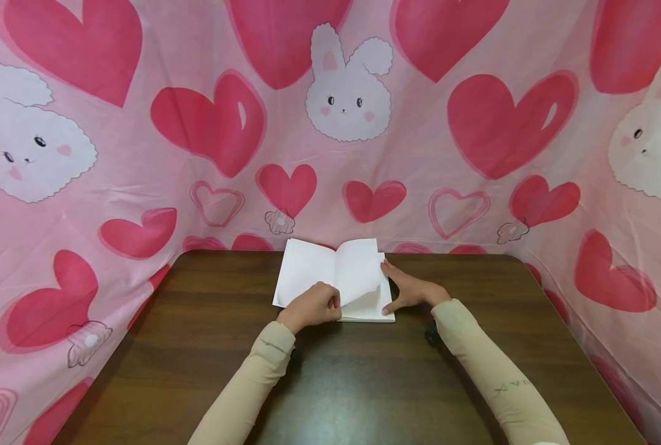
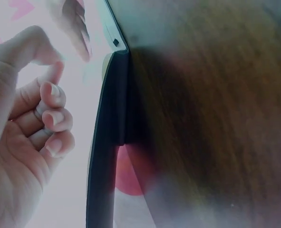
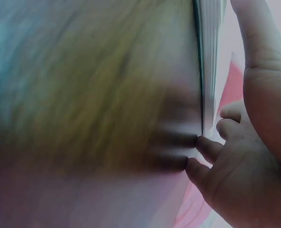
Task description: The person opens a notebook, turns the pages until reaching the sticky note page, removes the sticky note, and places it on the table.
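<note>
An open book with blank white pages (image 1: 358, 266) lies at the far side of the table, its dark cover (image 2: 109, 118) seen edge-on in the left wrist view. At the book's lower middle, my left hand (image 1: 315, 304) pinches a page (image 1: 358, 295) between thumb and index finger, its other fingers curled. The lower edge of that page is lifted off the stack beneath. My right hand (image 1: 410, 289) rests at the book's right edge, thumb near the lower right corner and fingers spread along the side. In the right wrist view, the page edges (image 3: 210, 61) stand beside its fingertips.
The book lies on a brown wood-grain table (image 1: 224, 346) with rounded far corners. Pink cloth (image 1: 330, 167) printed with hearts and rabbits hangs behind the table and along both sides.
</note>
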A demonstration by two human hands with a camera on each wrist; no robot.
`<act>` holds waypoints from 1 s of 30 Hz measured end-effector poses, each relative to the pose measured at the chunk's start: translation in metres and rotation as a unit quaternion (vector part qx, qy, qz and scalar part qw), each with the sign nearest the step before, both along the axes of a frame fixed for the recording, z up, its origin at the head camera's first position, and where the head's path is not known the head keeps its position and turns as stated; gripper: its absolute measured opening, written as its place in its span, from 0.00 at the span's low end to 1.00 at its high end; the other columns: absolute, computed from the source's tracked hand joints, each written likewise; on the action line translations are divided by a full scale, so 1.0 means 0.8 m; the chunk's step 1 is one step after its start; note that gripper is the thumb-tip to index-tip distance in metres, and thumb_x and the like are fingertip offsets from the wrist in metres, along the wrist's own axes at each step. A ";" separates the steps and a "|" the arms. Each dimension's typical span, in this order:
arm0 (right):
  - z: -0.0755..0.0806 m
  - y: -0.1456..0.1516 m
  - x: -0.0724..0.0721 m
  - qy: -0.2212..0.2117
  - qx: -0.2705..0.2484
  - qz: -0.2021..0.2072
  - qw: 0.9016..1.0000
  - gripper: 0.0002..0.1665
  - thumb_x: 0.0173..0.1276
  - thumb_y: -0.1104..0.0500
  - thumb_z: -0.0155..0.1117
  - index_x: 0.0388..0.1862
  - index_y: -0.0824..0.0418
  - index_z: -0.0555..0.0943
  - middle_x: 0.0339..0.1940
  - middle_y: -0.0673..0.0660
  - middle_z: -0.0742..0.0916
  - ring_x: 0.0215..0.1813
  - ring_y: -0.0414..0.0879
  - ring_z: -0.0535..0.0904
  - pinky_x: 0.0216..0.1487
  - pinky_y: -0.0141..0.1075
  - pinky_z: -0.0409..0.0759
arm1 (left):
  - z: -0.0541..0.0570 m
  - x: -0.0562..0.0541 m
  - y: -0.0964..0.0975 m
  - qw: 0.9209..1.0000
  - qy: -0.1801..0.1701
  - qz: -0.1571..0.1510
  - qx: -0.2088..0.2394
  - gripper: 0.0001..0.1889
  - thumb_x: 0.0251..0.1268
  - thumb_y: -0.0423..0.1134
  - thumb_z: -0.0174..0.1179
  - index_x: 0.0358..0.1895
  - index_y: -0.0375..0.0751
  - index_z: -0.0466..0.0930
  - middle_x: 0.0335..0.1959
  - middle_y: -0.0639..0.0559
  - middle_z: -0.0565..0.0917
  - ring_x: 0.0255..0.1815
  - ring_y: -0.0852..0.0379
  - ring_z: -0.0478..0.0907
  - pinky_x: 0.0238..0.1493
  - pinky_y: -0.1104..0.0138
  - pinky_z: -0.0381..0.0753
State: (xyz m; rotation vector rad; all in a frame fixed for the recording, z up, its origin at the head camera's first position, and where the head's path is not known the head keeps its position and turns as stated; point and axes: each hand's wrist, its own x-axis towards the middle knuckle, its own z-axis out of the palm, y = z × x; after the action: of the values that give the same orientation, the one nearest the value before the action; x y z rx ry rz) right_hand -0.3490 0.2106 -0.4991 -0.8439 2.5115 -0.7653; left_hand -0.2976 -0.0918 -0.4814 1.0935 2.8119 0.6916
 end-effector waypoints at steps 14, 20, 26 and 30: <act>0.001 -0.005 0.004 0.000 0.028 -0.004 1.000 0.75 0.55 0.43 0.81 0.82 0.72 0.40 0.84 0.71 0.44 0.82 0.71 0.37 0.77 0.67 0.43 | 0.009 0.009 -0.008 0.990 0.077 0.091 0.075 0.14 0.61 0.34 0.60 0.16 0.45 0.75 0.12 0.60 0.69 0.17 0.64 0.63 0.19 0.72 0.64; 0.001 -0.005 0.005 -0.010 0.031 -0.003 0.999 0.76 0.56 0.43 0.80 0.82 0.71 0.39 0.84 0.71 0.42 0.82 0.71 0.35 0.77 0.68 0.42 | 0.029 0.016 -0.017 0.976 0.117 0.125 0.134 0.18 0.63 0.33 0.60 0.14 0.46 0.73 0.11 0.61 0.66 0.16 0.64 0.62 0.20 0.71 0.61; 0.003 -0.005 0.006 -0.018 0.032 -0.005 0.999 0.76 0.56 0.42 0.80 0.82 0.71 0.38 0.84 0.71 0.41 0.82 0.71 0.34 0.77 0.69 0.40 | 0.048 0.023 -0.024 0.959 0.133 0.147 0.201 0.19 0.64 0.32 0.62 0.13 0.46 0.74 0.11 0.61 0.66 0.17 0.63 0.62 0.21 0.71 0.62; 0.002 -0.004 0.006 -0.016 0.031 -0.004 0.999 0.76 0.56 0.42 0.80 0.82 0.71 0.38 0.84 0.71 0.41 0.82 0.71 0.34 0.76 0.69 0.40 | 0.055 0.026 -0.030 0.958 0.124 0.154 0.209 0.18 0.65 0.31 0.63 0.15 0.43 0.77 0.11 0.58 0.69 0.18 0.62 0.64 0.20 0.71 0.63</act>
State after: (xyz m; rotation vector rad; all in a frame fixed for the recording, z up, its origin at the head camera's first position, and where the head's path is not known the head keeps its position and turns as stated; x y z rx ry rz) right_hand -0.3446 0.2076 -0.4976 -0.7941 2.4985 -0.6937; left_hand -0.2764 -0.1155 -0.4373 0.8340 3.1813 1.3141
